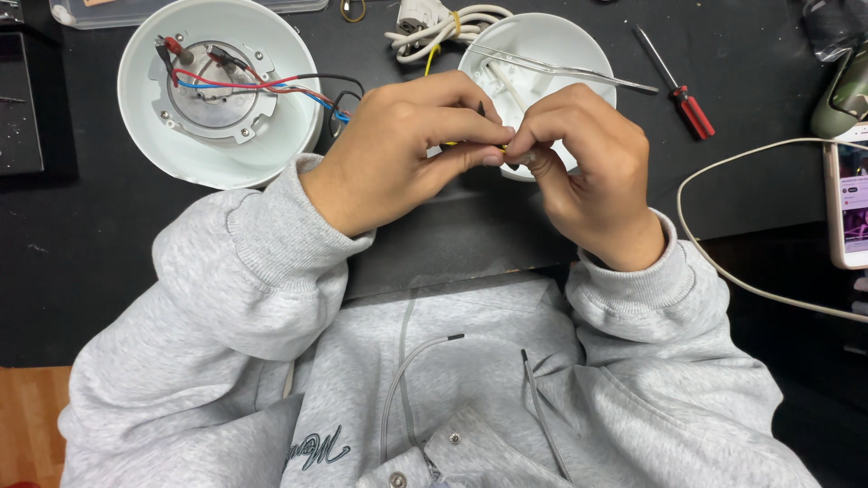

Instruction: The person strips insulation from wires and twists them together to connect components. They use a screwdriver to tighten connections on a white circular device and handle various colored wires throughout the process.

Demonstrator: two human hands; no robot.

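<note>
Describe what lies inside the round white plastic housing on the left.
Inside the round white plastic housing sits a grey metal disc crossed by red, blue and black wires. Whatever lies beneath the disc is hidden.

Both arms bend inward; the left hand and right hand meet, fingertips pinched together.

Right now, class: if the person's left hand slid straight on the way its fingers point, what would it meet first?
The left hand points toward the right hand, and their fingertips already touch around a small yellow-wired part. So it would meet that hand at once.
</note>
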